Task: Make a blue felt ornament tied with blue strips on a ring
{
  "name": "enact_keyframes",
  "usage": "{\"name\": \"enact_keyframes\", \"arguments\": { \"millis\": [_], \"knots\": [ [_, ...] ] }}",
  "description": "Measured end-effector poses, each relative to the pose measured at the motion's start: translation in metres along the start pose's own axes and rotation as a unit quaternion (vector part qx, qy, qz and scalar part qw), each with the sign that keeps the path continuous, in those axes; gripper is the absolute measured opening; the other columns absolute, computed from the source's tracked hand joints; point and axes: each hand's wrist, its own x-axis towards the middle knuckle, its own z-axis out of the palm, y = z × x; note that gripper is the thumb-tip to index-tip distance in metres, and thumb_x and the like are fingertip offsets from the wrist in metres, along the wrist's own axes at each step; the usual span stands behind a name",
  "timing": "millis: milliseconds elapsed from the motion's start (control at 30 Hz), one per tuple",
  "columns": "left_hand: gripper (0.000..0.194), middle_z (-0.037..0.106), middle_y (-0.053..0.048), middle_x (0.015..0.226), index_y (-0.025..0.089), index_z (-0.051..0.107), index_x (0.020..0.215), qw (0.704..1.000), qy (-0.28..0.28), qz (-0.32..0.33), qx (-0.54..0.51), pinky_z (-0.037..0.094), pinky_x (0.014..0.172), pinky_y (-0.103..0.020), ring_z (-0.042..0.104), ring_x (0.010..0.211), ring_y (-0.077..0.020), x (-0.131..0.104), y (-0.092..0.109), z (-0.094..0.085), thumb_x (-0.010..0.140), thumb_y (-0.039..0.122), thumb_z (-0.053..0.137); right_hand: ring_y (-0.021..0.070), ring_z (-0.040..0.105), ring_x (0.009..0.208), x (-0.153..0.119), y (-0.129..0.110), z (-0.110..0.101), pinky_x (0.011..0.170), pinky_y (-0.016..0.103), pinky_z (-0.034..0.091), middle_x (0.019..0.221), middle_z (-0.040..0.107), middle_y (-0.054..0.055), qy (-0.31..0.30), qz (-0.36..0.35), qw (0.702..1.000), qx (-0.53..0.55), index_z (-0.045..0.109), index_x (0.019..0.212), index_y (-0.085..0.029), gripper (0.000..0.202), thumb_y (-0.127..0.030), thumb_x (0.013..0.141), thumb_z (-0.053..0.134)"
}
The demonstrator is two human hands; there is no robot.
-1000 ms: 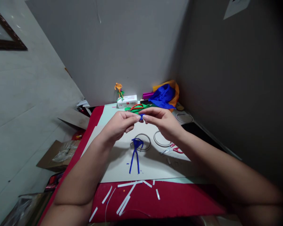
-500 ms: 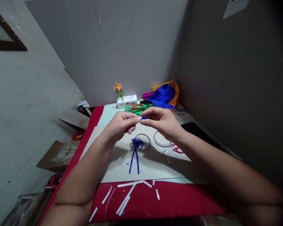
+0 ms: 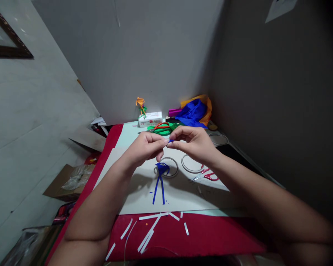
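Note:
A small piece of blue crepe-like paper (image 3: 171, 140) is pinched between the fingertips of my left hand (image 3: 147, 148) and my right hand (image 3: 195, 143), held above the board. Just below them lies a blue stick figure (image 3: 162, 169) with a triangular torso, bent arms and two long thin legs; no head shows on it. It overlaps a coil of wire (image 3: 178, 168) on the pale board (image 3: 138, 203). Scissors with red handles (image 3: 211, 177) lie right of the figure, beside a second wire coil (image 3: 190, 171), partly covered by my right wrist.
At the back, an orange figure (image 3: 140, 102) stands on a white box (image 3: 150, 119). Green paper and tools with red and green handles (image 3: 162, 128) lie beside it. Blue crepe paper (image 3: 192, 112) is heaped at right. White strips (image 3: 147, 240) are scattered over the red cloth (image 3: 211, 236).
My fingers have shifted slightly on the blue piece, and less of it shows at my left fingertips. The whole view has moved a little; the things on the board stay put.

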Motion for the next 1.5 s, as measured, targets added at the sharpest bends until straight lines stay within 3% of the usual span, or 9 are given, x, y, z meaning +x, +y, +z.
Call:
{"name": "enact_keyframes", "arguments": {
  "millis": [133, 267, 367, 500, 667, 833, 1067, 1267, 1500],
  "knots": [
    [0.038, 0.052, 0.001, 0.038, 0.012, 0.058, 0.054, 0.999, 0.013, -0.003, 0.044, 0.015, 0.035, -0.018, 0.025, 0.032, -0.0027, 0.002, -0.003, -0.001, 0.084, 0.036, 0.055, 0.0120, 0.054, 0.066, 0.000, -0.001, -0.001, 0.061, 0.027, 0.043, 0.070, 0.060, 0.001, -0.005, 0.000, 1.000, -0.023, 0.062, 0.070, -0.014, 0.020, -0.029, 0.067, 0.076],
    [0.032, 0.052, 0.002, 0.038, 0.012, 0.065, 0.065, 0.998, 0.014, -0.011, 0.060, 0.016, 0.035, -0.018, 0.025, 0.032, -0.0031, 0.002, -0.003, -0.001, 0.084, 0.036, 0.055, 0.0130, 0.054, 0.066, 0.000, 0.000, -0.003, 0.062, 0.028, 0.043, 0.068, 0.060, 0.002, -0.018, 0.003, 1.000, -0.024, 0.062, 0.067, -0.014, 0.021, -0.032, 0.071, 0.073],
    [0.031, 0.053, 0.002, 0.038, 0.012, 0.067, 0.072, 0.999, 0.010, -0.013, 0.052, 0.016, 0.034, -0.017, 0.025, 0.031, -0.0034, 0.002, -0.002, -0.001, 0.084, 0.038, 0.055, 0.0146, 0.058, 0.068, 0.000, 0.001, -0.003, 0.064, 0.029, 0.045, 0.071, 0.062, 0.003, -0.036, 0.009, 0.999, 0.016, 0.065, 0.069, -0.014, 0.020, -0.033, 0.074, 0.070],
    [0.032, 0.055, 0.002, 0.040, 0.012, 0.063, 0.067, 0.999, 0.003, -0.015, 0.038, 0.014, 0.034, -0.018, 0.023, 0.031, -0.0030, 0.003, -0.001, -0.001, 0.084, 0.039, 0.055, 0.0152, 0.059, 0.070, 0.001, 0.001, -0.002, 0.064, 0.029, 0.047, 0.072, 0.063, 0.003, -0.035, 0.030, 0.996, 0.072, 0.066, 0.074, -0.014, 0.018, -0.031, 0.074, 0.071],
    [0.033, 0.054, 0.002, 0.040, 0.013, 0.059, 0.061, 0.998, -0.009, -0.010, 0.054, 0.014, 0.035, -0.018, 0.023, 0.032, -0.0028, 0.003, 0.001, -0.001, 0.084, 0.036, 0.055, 0.0144, 0.057, 0.069, 0.001, -0.001, -0.002, 0.062, 0.028, 0.044, 0.074, 0.063, 0.004, 0.001, -0.032, 0.997, -0.068, 0.067, 0.073, -0.014, 0.009, -0.023, 0.076, 0.067],
    [0.027, 0.052, 0.004, 0.041, 0.013, 0.064, 0.073, 0.996, -0.018, 0.002, 0.088, 0.016, 0.037, -0.017, 0.025, 0.035, -0.0032, 0.003, 0.000, 0.000, 0.084, 0.037, 0.057, 0.0139, 0.056, 0.071, 0.000, -0.001, -0.002, 0.063, 0.027, 0.043, 0.076, 0.062, 0.004, 0.024, -0.099, 0.982, -0.158, 0.066, 0.074, -0.015, 0.008, -0.012, 0.078, 0.061],
    [0.027, 0.051, 0.003, 0.040, 0.013, 0.066, 0.073, 0.999, -0.001, 0.006, 0.049, 0.015, 0.038, -0.020, 0.027, 0.034, -0.0041, 0.004, -0.004, -0.002, 0.081, 0.039, 0.061, 0.0140, 0.056, 0.072, -0.001, -0.003, 0.000, 0.064, 0.027, 0.044, 0.078, 0.062, 0.004, 0.037, -0.103, 0.984, -0.139, 0.066, 0.077, -0.018, 0.006, -0.015, 0.078, 0.061],
    [0.026, 0.050, 0.004, 0.040, 0.012, 0.070, 0.081, 0.999, 0.023, 0.022, -0.013, 0.016, 0.040, -0.020, 0.031, 0.035, -0.0044, 0.007, -0.009, -0.001, 0.077, 0.037, 0.066, 0.0137, 0.055, 0.074, -0.001, -0.003, 0.004, 0.064, 0.026, 0.043, 0.079, 0.060, 0.003, 0.057, -0.061, 0.994, -0.072, 0.063, 0.075, -0.017, 0.002, -0.018, 0.076, 0.064],
    [0.024, 0.048, 0.005, 0.040, 0.013, 0.072, 0.086, 0.997, 0.040, 0.016, -0.071, 0.021, 0.041, -0.017, 0.035, 0.037, -0.0034, 0.008, -0.009, 0.000, 0.075, 0.033, 0.070, 0.0131, 0.054, 0.074, 0.000, -0.001, 0.004, 0.068, 0.027, 0.044, 0.080, 0.059, 0.002, 0.050, -0.014, 0.998, 0.019, 0.061, 0.078, -0.016, 0.012, -0.026, 0.075, 0.067]
  ]
}}
